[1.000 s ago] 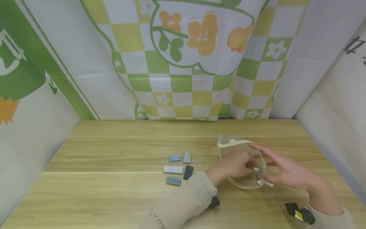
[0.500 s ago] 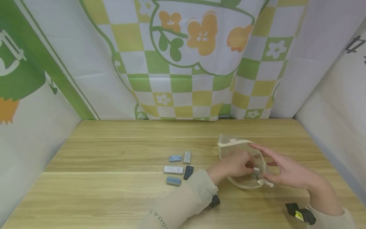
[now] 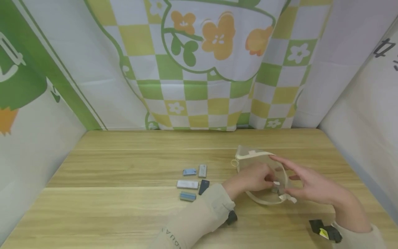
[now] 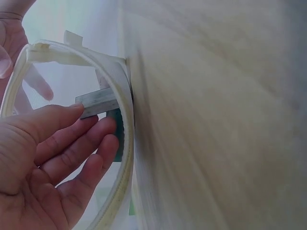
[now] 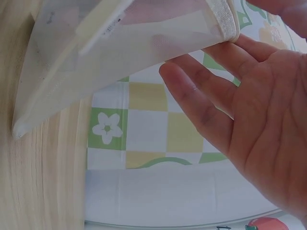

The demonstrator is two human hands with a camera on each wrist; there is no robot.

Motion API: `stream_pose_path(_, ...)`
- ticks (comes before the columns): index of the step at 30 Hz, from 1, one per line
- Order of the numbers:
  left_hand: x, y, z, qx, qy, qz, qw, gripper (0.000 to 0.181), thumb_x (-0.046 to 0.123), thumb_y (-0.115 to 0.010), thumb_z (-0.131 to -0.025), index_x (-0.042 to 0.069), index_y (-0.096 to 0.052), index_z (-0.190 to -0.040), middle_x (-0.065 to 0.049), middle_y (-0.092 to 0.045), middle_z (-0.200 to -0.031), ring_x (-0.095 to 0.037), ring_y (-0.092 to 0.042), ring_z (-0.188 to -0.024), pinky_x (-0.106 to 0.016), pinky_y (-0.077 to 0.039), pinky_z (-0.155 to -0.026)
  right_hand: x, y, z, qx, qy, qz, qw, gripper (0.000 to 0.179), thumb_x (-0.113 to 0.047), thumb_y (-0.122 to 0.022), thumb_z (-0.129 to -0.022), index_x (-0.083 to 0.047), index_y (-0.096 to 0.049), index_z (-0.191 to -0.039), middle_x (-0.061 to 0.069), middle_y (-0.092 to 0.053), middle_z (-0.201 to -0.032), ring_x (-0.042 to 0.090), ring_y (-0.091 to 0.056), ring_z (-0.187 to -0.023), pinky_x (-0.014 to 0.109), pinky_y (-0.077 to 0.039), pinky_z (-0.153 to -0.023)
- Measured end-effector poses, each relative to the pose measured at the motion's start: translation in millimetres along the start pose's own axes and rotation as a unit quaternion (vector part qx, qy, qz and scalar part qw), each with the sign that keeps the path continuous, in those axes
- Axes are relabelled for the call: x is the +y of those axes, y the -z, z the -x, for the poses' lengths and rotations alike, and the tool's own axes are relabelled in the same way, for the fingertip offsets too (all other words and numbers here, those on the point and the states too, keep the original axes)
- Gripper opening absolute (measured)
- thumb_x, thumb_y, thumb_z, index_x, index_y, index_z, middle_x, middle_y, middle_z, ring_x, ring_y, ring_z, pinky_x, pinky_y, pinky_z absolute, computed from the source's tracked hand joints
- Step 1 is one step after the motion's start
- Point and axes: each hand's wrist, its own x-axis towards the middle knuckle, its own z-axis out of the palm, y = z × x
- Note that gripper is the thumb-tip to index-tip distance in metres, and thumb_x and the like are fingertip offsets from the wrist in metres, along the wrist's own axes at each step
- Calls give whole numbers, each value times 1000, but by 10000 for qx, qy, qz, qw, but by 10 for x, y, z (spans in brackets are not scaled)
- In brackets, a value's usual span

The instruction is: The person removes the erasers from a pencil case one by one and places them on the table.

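Block, grey and bar-shaped (image 4: 96, 103), is pinched between thumb and fingers of the left hand (image 3: 255, 177), inside the sheer, cream-rimmed mesh pouch (image 5: 96, 67). From my remote station I record its long axis running from the thumb tip toward the pouch wall nearest the pale wood-grain tabletop (image 3: 124, 207). Left hand is nearer. The right hand (image 3: 314, 183), fingers spread, touches the pouch opposite; whether its thumb presses the rim I cannot tell.
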Motion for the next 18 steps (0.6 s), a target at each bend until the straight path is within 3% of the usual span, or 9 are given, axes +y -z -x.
stream_pose_path(10,-52,3,52,160,-101,227,9996,11,19,-70,-91,14,-77,-99,9,-74,-88,3,-60,-75,-7,-43,-67,17,-19,3,-46,-3,-24,10000,89,-16,-78,-85,-18,-26,-157,20,-40,-154,20,-56,-124,33,-58,-86)
stream_pose_path(18,-85,37,105,137,-389,396,9984,10,16,-70,-90,12,-77,-97,6,-75,-87,3,-59,-72,-6,-44,-66,31,-16,5,-89,28,-176,9998,89,-17,-77,-86,-18,-26,-157,18,-38,-155,-4,-47,-127,32,-58,-87)
